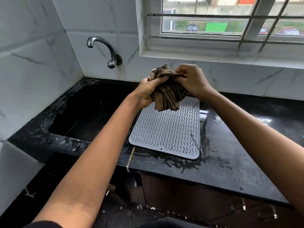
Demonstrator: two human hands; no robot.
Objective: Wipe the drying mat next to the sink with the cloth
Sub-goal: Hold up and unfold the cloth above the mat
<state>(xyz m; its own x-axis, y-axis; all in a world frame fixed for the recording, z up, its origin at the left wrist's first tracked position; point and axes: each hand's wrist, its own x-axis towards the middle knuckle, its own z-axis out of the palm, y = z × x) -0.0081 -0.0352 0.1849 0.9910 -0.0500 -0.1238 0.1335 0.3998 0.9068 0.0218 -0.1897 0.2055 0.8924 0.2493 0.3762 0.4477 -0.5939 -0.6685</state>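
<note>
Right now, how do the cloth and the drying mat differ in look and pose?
The cloth is brown with dark stripes; the drying mat is plain grey with wavy ridges. The cloth is bunched and held up by the left hand and right hand; the mat lies flat on the black counter. The cloth hangs over the mat's far end.

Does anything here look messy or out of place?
Yes. Water is smeared over the black counter around the grey drying mat, and a thin wavy strand, unidentifiable, lies across the mat's near right corner.
</note>
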